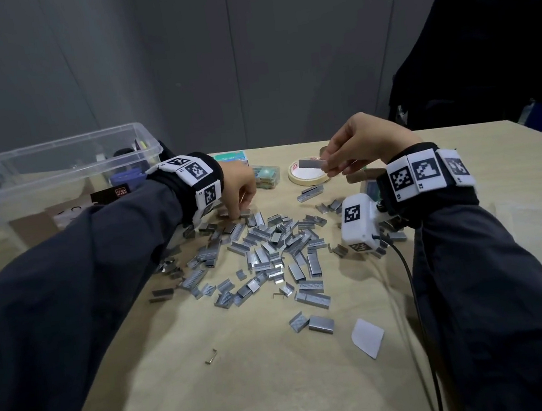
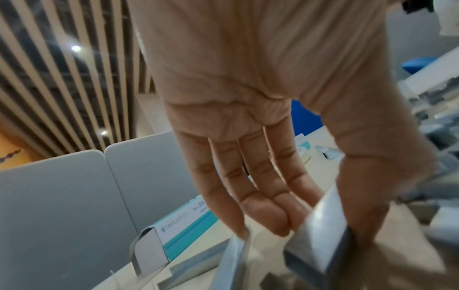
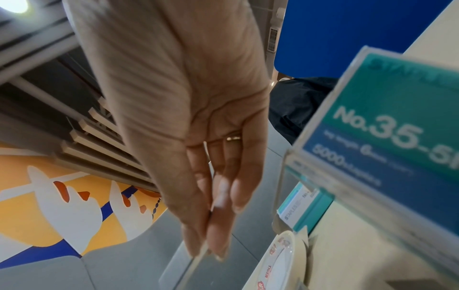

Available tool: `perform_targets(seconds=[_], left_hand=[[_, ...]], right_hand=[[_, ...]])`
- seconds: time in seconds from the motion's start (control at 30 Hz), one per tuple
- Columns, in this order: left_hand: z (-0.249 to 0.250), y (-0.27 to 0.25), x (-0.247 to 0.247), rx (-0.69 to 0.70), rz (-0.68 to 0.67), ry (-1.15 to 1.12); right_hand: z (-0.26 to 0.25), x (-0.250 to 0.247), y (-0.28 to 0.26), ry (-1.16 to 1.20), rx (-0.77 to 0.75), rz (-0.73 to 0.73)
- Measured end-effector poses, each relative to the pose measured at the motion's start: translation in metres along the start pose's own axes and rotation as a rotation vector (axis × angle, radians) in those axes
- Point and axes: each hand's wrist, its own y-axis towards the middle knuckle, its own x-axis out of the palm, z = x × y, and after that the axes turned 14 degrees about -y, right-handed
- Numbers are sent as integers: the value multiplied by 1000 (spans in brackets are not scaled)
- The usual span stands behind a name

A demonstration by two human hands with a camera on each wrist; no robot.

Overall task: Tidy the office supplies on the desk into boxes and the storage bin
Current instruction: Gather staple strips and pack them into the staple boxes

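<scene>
Left hand (image 1: 239, 188) reaching down, pinching staples (image 2: 320, 231), right hand (image 1: 362, 147) raised, pinching staple strip (image 1: 310, 164)

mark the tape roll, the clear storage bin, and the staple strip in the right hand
tape roll (image 1: 307, 177), head view, on its near rim.
clear storage bin (image 1: 63, 146), head view, on its far rim.
staple strip (image 1: 310, 163), head view, on its flat side, pinched by the right hand (image 1: 362, 146).

One tape roll (image 1: 306, 175), one storage bin (image 1: 65, 161)
</scene>
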Motion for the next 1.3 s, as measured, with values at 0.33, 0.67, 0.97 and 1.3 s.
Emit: perform_targets(seconds=[0.33,0.67,0.97,1.3], left_hand=[[-5,-5,-4,-26,40,-208],[31,-3,-23,144,280,-845],[81,12,-24,208,417,-906],[101,15,-25,287,371,-1039]], right_hand=[[9,-23,-13,55,40,40],[46,-57,-38,-30,249,-47],[49,-56,-42,-123,298,-17],[52,-46,-26,-216,405,9]])
